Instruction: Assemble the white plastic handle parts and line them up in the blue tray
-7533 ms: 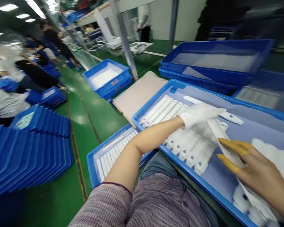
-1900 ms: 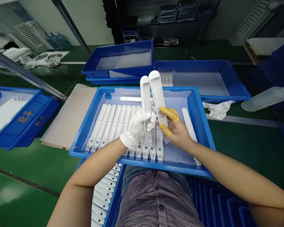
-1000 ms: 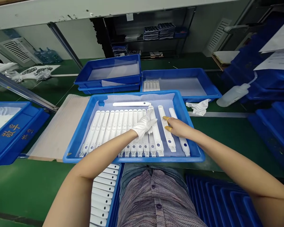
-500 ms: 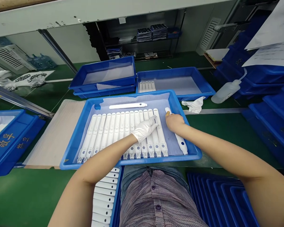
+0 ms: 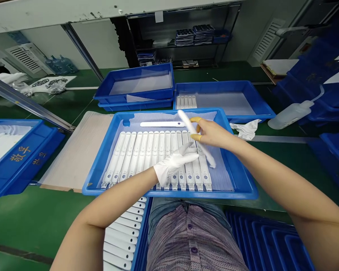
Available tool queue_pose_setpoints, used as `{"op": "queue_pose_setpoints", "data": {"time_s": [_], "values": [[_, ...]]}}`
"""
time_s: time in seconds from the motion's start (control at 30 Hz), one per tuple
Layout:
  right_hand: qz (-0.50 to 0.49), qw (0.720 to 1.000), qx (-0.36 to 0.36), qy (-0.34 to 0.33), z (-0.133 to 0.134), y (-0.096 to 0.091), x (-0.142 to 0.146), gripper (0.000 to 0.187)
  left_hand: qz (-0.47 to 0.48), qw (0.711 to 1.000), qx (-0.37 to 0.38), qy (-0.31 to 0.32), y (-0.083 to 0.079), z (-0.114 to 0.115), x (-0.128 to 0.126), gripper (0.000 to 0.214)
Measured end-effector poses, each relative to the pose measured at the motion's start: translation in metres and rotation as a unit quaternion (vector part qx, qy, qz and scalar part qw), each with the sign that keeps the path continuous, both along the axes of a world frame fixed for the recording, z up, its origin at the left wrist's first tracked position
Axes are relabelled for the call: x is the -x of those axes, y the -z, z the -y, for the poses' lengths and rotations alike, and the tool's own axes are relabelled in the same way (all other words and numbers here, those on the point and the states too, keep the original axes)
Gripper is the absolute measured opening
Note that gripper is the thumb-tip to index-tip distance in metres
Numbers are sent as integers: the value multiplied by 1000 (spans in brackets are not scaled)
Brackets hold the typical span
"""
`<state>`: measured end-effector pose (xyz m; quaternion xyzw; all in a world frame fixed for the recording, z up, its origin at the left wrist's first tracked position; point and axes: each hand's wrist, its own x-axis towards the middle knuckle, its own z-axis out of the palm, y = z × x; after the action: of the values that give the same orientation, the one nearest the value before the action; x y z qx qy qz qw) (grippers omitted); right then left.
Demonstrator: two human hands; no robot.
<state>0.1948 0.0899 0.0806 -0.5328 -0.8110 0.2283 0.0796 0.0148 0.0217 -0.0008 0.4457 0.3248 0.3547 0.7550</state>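
A blue tray (image 5: 101,165) lined with a pale sheet holds a row of several long white plastic strips (image 5: 141,156) lying side by side. One more strip (image 5: 161,124) lies crosswise at the tray's far end. My left hand (image 5: 173,162), in a white glove, rests with fingers stretched out on the right end of the row. My right hand (image 5: 211,132), with yellow finger cots, is closed on a white strip (image 5: 196,139) lifted slantwise over the tray; the strip is smeared by motion.
Two more blue trays (image 5: 135,83) (image 5: 254,101) stand behind, the right one with a few strips. A crumpled wipe (image 5: 247,130) and a squeeze bottle (image 5: 290,114) lie at right. A tray of strips (image 5: 124,237) sits below left, stacked blue trays (image 5: 268,244) below right, cardboard (image 5: 70,150) at left.
My right hand has picked the rightmost loose strip off the tray and raised it towards the middle. My left hand stays on the row, fingers spread.
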Motion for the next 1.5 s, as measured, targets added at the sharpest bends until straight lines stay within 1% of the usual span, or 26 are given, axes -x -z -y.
{"op": "queue_pose_setpoints", "data": {"time_s": [0.07,0.1,0.13,0.2,0.23,0.27,0.33,0.4,0.43,0.53,0.57,0.63,0.67,0.7,0.77,0.83,0.87,0.9,0.97,1.03,1.13,1.17,1.27,1.33,1.4,1.5], "values": [[-101,993,49,-27,-17,-5,25,45,74,994,16,-73,-3,-3,0,57],[-119,991,57,-24,-29,-3,37,37,103,987,34,-116,-5,-6,2,51],[-109,993,44,-14,-42,2,48,35,125,978,54,-157,-8,-10,5,46],[-12,1000,-24,-15,-67,19,65,31,156,959,83,-220,-17,-17,16,40],[21,999,-40,-24,-78,30,71,27,170,952,85,-239,-21,-20,23,39],[45,997,-48,-39,-86,41,77,28,183,948,82,-248,-27,-23,30,41],[56,995,-45,-66,-96,61,84,38,210,944,72,-243,-36,-26,41,49],[59,993,-51,-83,-98,73,87,44,231,943,69,-229,-42,-26,47,51],[58,993,-57,-86,-96,75,87,47,236,943,73,-224,-45,-25,48,48],[47,993,-75,-73,-87,70,75,60,230,942,77,-230,-48,-22,45,41],[18,996,-65,-56,-81,66,68,64,224,943,70,-236,-49,-21,43,40],[-105,994,1,2,-64,55,51,68,214,945,45,-243,-49,-18,38,42],[-194,979,52,37,-52,50,43,67,210,946,32,-244,-49,-17,36,44],[-288,949,106,69,-38,44,35,63,207,948,24,-240,-49,-15,34,45],[-447,869,181,113,-8,35,25,51,203,952,23,-230,-48,-13,30,47],[-548,798,209,135,18,28,21,41,201,954,39,-217,-46,-11,27,48],[-578,773,218,144,29,26,22,40,205,954,47,-212,-45,-11,25,48],[-596,754,229,151,36,25,23,38,211,953,53,-209,-44,-10,24,48],[-613,728,264,157,45,27,29,30,219,953,59,-202,-42,-9,21,47],[-630,696,309,152,48,33,34,26,221,953,69,-194,-41,-8,19,46],[-666,640,360,130,48,42,39,31,223,953,112,-173,-40,-7,18,47],[-676,626,368,125,49,44,40,33,227,951,122,-169,-40,-7,18,47],[-691,603,377,128,49,44,39,36,239,950,119,-161,-39,-8,19,47],[-687,600,383,147,48,41,38,26,237,950,120,-163,-40,-8,19,45],[-674,610,386,159,47,38,38,14,232,949,129,-169,-41,-9,19,43],[-656,637,376,152,47,39,37,18,233,949,124,-174,-42,-9,19,43]]}}
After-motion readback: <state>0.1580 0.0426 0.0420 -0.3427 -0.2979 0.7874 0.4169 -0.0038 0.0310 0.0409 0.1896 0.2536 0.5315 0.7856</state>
